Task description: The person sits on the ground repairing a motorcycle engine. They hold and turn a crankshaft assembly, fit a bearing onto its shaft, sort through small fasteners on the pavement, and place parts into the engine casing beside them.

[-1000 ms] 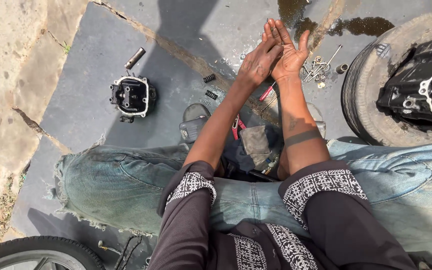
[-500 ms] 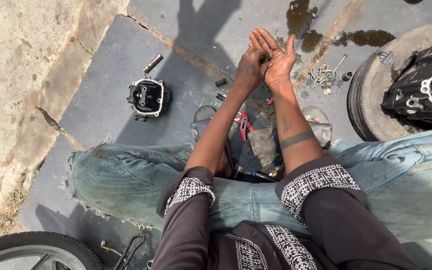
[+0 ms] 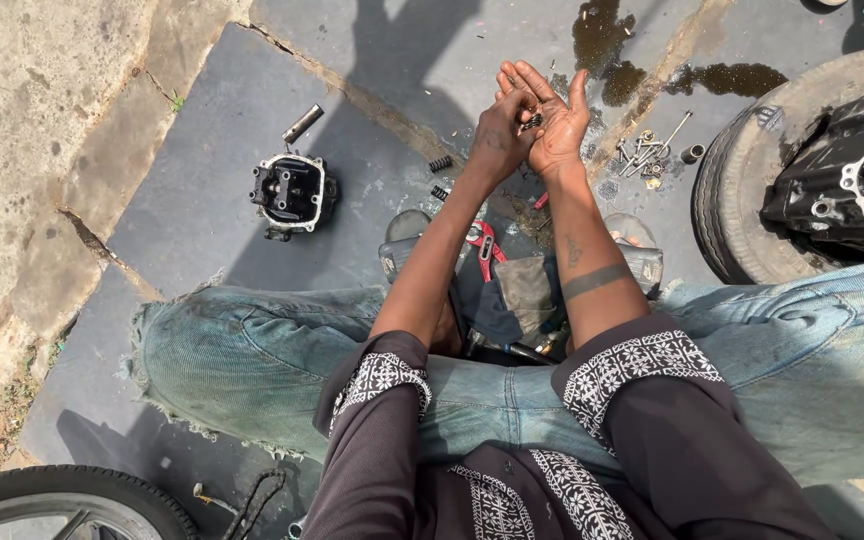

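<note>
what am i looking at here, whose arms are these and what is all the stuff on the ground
This is one picture from a camera worn on a person's head, looking down, so the arms and the legs in faded jeans are the wearer's own. There is no machine, just two bare hands. The right hand is open, palm up, with a few small dark metal parts resting in it. The left hand is pressed against it, fingers at those parts. On the grey paving lie a black engine part, a short metal cylinder, a small spring, a scatter of bolts and washers, and red-handled pliers between the feet. At right, another engine piece sits in a tyre.
</note>
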